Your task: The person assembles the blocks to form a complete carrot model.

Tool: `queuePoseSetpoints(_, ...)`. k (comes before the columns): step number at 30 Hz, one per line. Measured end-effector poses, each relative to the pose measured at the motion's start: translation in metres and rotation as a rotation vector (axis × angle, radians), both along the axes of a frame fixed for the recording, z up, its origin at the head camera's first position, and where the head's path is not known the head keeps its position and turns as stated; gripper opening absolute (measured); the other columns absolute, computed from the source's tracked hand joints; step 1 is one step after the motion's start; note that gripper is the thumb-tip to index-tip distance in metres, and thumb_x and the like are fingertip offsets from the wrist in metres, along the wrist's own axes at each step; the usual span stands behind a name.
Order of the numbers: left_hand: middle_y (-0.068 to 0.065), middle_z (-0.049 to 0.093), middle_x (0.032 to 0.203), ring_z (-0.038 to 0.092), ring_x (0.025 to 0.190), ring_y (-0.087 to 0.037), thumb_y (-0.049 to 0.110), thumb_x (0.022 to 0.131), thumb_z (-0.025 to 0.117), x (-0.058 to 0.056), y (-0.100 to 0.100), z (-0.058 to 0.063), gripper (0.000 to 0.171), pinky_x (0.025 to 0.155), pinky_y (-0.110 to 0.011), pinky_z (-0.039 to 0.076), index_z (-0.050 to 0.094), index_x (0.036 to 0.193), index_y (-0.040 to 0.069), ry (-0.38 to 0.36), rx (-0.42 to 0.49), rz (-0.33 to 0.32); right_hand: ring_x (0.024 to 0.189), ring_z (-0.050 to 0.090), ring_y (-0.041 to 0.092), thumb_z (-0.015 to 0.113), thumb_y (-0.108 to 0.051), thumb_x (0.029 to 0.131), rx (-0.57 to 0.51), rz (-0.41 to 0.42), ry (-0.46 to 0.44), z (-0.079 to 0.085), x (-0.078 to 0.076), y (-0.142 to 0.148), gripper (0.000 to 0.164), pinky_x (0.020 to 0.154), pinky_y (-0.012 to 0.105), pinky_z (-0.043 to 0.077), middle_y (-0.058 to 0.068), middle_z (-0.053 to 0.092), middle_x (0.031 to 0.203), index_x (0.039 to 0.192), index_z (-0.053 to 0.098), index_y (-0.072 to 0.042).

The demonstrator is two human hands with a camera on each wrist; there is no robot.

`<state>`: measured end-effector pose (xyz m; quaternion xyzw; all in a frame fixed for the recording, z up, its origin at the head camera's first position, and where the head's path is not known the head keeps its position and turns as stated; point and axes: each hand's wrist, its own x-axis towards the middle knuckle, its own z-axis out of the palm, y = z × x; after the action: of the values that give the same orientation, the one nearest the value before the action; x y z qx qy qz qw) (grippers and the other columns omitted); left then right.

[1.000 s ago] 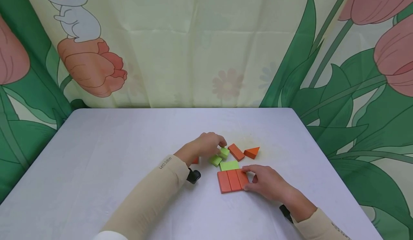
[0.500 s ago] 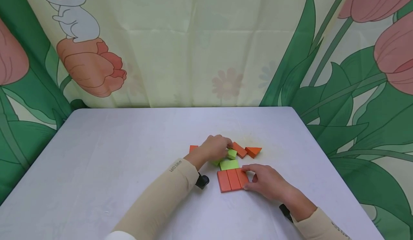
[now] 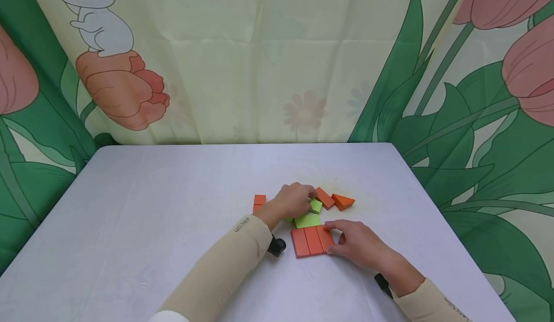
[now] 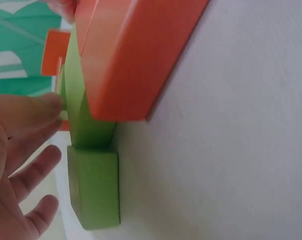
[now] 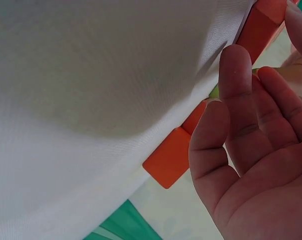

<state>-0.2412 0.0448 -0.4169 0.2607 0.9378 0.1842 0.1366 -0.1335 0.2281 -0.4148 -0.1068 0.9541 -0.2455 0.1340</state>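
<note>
Red blocks (image 3: 310, 241), three in a snug row, sit just left of the right hand (image 3: 363, 246), thumb and index pinching the closest one. Left hand (image 3: 294, 200) has a small green block (image 3: 316, 206) pinched at its fingertips. White cloth-covered table (image 3: 130, 211) runs under both hands, and past them hangs a cream fabric backdrop (image 3: 238, 86) with big pink tulips (image 3: 506, 4) and a white cartoon animal (image 3: 106, 31).

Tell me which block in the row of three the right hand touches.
The rightmost orange-red block: the right hand grips it, while the other two lie left of it.
</note>
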Motion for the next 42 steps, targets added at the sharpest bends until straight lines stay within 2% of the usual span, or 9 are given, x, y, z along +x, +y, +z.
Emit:
queuePoseSetpoints(3,0.005,0.065,0.127,0.053,0.102,-0.015,0.014,0.099,0.059,-0.001,-0.002,-0.002,0.035,0.083,-0.033,0.043,0.065,0.133,0.019,-0.043,0.043,0.026,0.075,0.051,0.011,0.085,-0.019,0.08,-0.006,0.0,-0.001,0.0,0.0,0.0,0.055,0.064,0.028,0.044,-0.011,0.062,0.098,0.131,0.066,-0.013)
queuePoseSetpoints(5,0.005,0.065,0.127,0.053,0.101,-0.015,0.014,0.098,0.059,-0.002,-0.004,-0.003,0.034,0.083,-0.033,0.042,0.065,0.132,0.019,-0.055,0.056,0.033,0.075,0.05,0.011,0.085,-0.019,0.08,-0.01,0.001,-0.001,-0.001,0.0,0.0,0.054,0.064,0.028,0.044,-0.011,0.062,0.099,0.131,0.066,-0.013)
queuePoseSetpoints(12,0.007,0.066,0.124,0.055,0.112,-0.014,0.016,0.098,0.063,-0.001,-0.001,-0.006,0.032,0.097,-0.038,0.042,0.066,0.129,0.018,-0.037,0.064,0.006,0.074,0.05,0.011,0.085,-0.019,0.08,-0.015,0.005,0.004,-0.001,0.0,0.001,0.054,0.064,0.028,0.044,-0.011,0.061,0.098,0.131,0.066,-0.013)
queuePoseSetpoints(18,0.008,0.067,0.122,0.054,0.111,-0.015,0.016,0.098,0.062,0.001,0.002,-0.005,0.031,0.096,-0.039,0.042,0.067,0.129,0.019,-0.04,0.054,-0.015,0.073,0.05,0.011,0.085,-0.018,0.08,-0.012,0.004,0.007,-0.001,0.0,0.001,0.054,0.064,0.028,0.044,-0.011,0.061,0.097,0.13,0.066,-0.013)
queuePoseSetpoints(27,0.007,0.065,0.125,0.051,0.106,-0.015,0.016,0.1,0.056,0.001,0.005,-0.003,0.034,0.087,-0.035,0.041,0.063,0.133,0.021,-0.043,0.036,-0.018,0.074,0.051,0.011,0.085,-0.019,0.08,-0.002,0.006,0.012,-0.002,-0.001,0.002,0.054,0.065,0.028,0.044,-0.01,0.064,0.103,0.13,0.067,-0.013)
queuePoseSetpoints(33,0.008,0.065,0.119,0.051,0.102,-0.015,0.015,0.1,0.059,0.001,0.007,-0.005,0.03,0.079,-0.029,0.042,0.066,0.129,0.022,-0.077,0.1,-0.013,0.074,0.051,0.011,0.085,-0.019,0.08,-0.006,0.002,0.01,-0.002,-0.001,0.002,0.054,0.065,0.028,0.044,-0.011,0.062,0.097,0.13,0.066,-0.013)
queuePoseSetpoints(36,0.01,0.066,0.119,0.053,0.105,-0.013,0.016,0.099,0.062,0.001,0.007,-0.005,0.028,0.084,-0.03,0.041,0.068,0.126,0.022,-0.086,0.127,-0.02,0.074,0.051,0.011,0.085,-0.019,0.08,-0.006,0.005,0.01,-0.002,-0.001,0.002,0.054,0.065,0.028,0.044,-0.011,0.061,0.096,0.13,0.066,-0.013)
queuePoseSetpoints(42,0.012,0.066,0.119,0.054,0.113,-0.013,0.019,0.098,0.066,0.0,0.008,-0.006,0.027,0.096,-0.036,0.04,0.069,0.125,0.024,-0.097,0.116,-0.044,0.073,0.051,0.011,0.085,-0.019,0.08,-0.01,0.016,0.02,-0.002,-0.002,0.003,0.054,0.065,0.028,0.044,-0.011,0.062,0.098,0.13,0.066,-0.013)
